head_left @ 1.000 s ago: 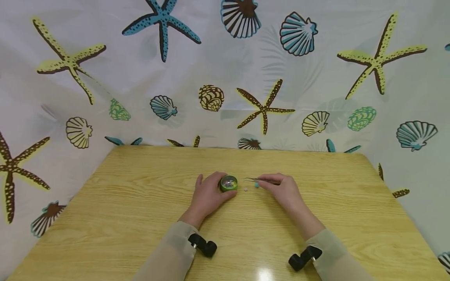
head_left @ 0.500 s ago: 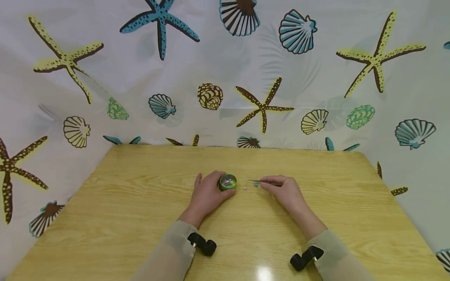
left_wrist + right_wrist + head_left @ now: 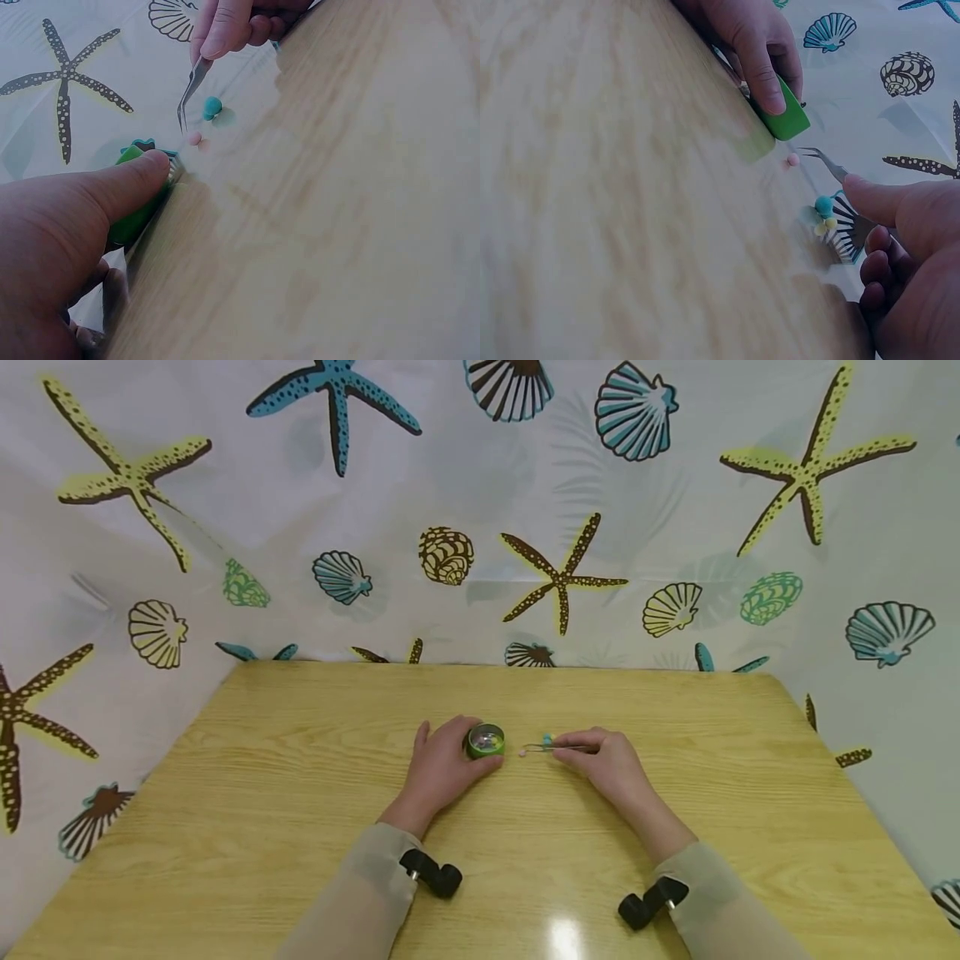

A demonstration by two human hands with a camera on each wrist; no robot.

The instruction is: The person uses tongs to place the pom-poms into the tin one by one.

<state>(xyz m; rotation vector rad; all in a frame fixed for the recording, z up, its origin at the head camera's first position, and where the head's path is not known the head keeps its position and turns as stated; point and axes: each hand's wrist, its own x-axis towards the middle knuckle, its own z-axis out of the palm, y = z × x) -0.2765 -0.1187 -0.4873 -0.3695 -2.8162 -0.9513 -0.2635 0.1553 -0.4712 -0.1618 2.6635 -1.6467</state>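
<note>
My left hand (image 3: 442, 768) grips a small round green container (image 3: 486, 740) with thumb and fingers around its wall. Its top faces up and something colourful shows inside, too small to make out. Between thumb and fingers, my right hand (image 3: 611, 768) pinches metal tweezers (image 3: 829, 163) with bent tips that point left, toward the container. A pink ball (image 3: 793, 160) lies on the table right by the tips; whether they touch it I cannot tell. Near the tweezers rests a teal ball (image 3: 824, 205), with small yellow balls (image 3: 831, 223) beside it in the right wrist view.
The hands work over a wood-grain table (image 3: 300, 843). A pale cloth printed with starfish and shells (image 3: 480, 552) hangs behind it and at both sides. Each sleeve carries a black wrist mount (image 3: 431, 872).
The tweezers have come toward me, from behind the pink and teal balls, so the tips are now at the pink ball. My left hand keeps its grip on the container. The head view has tilted slightly.
</note>
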